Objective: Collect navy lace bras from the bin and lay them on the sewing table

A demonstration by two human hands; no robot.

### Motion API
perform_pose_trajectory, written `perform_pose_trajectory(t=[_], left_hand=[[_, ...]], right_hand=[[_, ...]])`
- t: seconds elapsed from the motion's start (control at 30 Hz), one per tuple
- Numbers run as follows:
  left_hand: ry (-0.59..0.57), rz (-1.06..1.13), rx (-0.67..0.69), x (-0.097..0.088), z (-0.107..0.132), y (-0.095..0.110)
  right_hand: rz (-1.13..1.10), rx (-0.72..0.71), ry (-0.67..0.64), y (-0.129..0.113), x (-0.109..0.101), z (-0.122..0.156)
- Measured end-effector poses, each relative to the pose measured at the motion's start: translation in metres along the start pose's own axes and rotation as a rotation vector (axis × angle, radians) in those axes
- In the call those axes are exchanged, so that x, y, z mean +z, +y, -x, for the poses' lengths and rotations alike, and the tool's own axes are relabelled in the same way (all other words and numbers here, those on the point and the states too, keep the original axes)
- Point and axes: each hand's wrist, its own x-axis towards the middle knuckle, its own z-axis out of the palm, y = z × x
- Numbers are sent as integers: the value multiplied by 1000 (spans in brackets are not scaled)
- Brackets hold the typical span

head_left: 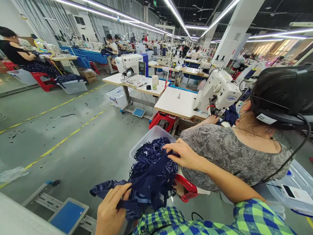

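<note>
My left hand [111, 209] grips a piece of navy blue lace fabric [146, 181] near my lap at the bottom centre. My right hand [183, 153] reaches forward and pinches the far end of the same fabric, just above a clear plastic bin [144, 142] heaped with more navy pieces. The fabric is stretched between both hands. My sleeve is green and blue plaid.
A co-worker in a grey patterned top [232, 153] sits right in front of me at a white sewing machine [220, 89] on a beige table [176, 104]. A red stool [186, 187] is under her. A blue foot pedal [67, 215] lies at lower left. Open grey floor with yellow lines stretches left.
</note>
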Motion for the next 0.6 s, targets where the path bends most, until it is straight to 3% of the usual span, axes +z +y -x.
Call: perform_pose_trajectory(t=[0.23,0.4,0.6], left_hand=[[-51,71,-53,2,5,-10],[-129,158,-204,3,14,-15],[-167,182,-211,3,15,-21]], right_hand=[[3,5,101,2,-4,2],[5,33,97,4,-8,3],[-17,67,71,6,-12,3]])
